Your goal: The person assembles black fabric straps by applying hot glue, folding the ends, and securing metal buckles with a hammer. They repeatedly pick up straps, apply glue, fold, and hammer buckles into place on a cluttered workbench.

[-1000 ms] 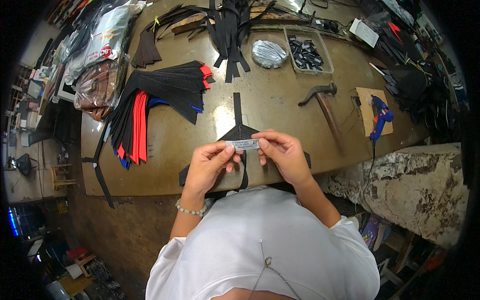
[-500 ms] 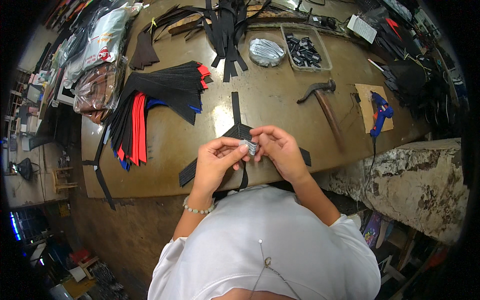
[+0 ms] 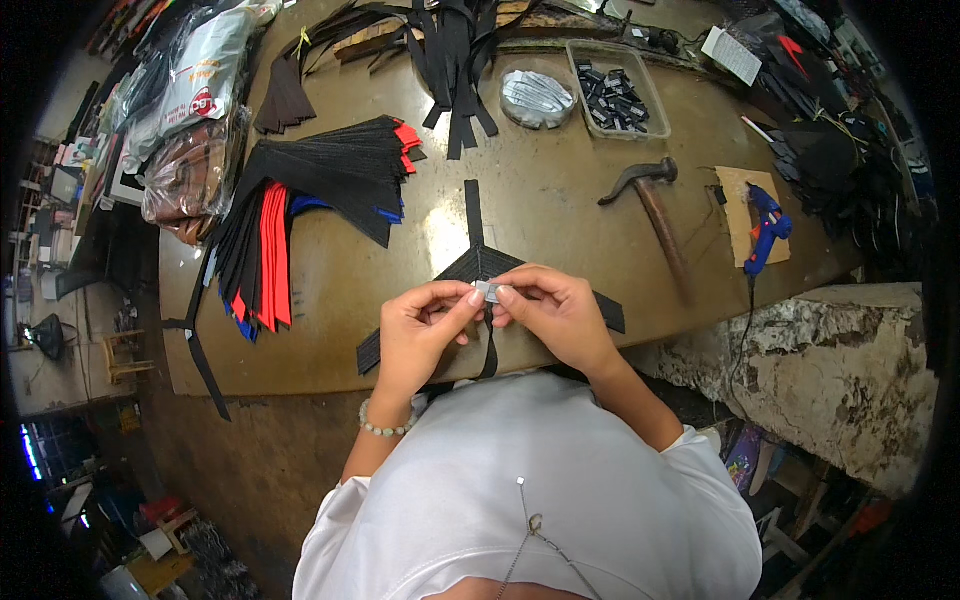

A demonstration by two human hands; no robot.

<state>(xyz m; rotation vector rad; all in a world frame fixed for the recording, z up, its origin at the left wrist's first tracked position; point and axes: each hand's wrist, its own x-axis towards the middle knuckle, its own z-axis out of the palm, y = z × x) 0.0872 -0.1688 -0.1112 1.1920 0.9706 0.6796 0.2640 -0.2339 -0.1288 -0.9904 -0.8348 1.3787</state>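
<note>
Table [image 3: 560,215] has open room at 1 o'clock, its near edge close at 6, strap fan [image 3: 325,168] at 10, black straps [image 3: 481,258] dead centre, hammer [image 3: 661,222] at 2. Left hand [image 3: 422,318] and right hand [image 3: 562,312] both pinch the grey tag [image 3: 490,291] over those straps; probably light, bendy, easily creased, so I'd hold its ends.

Small silver-grey label [image 3: 489,292], apparently folded, is pinched between left hand [image 3: 425,325] and right hand [image 3: 558,312], above black branching strap piece [image 3: 474,262].
</note>
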